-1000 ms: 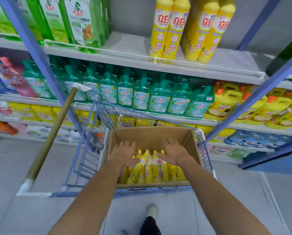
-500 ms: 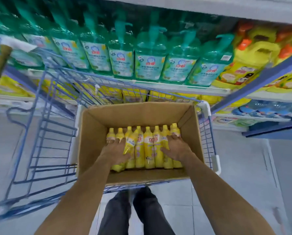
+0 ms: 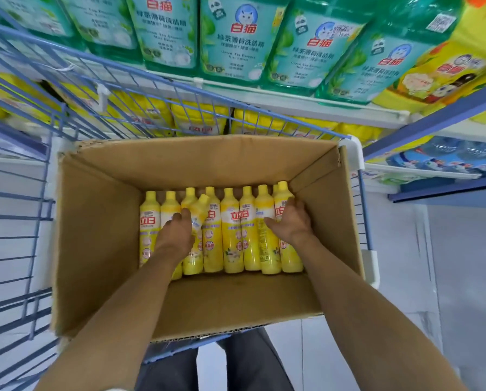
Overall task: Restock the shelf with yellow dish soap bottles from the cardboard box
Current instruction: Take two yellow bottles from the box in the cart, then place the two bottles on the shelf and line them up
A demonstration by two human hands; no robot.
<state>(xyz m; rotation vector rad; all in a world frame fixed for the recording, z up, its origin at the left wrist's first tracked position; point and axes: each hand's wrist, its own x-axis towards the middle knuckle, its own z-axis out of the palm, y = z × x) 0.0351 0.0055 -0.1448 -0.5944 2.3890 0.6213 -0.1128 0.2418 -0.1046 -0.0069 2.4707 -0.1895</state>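
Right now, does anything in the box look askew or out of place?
Yes: one bottle sits tilted across the row, cap leaning right, at the left hand, which seems to grip it. The rest lie straight. The box rim looks ragged at its far left corner.

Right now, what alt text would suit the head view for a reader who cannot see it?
Two hands reach into a cardboard box of yellow dish soap bottles in a row: the left hand grips a tilted bottle, the right hand grips the rightmost bottle. The box sits in a blue wire cart before shelves of green dish soap.
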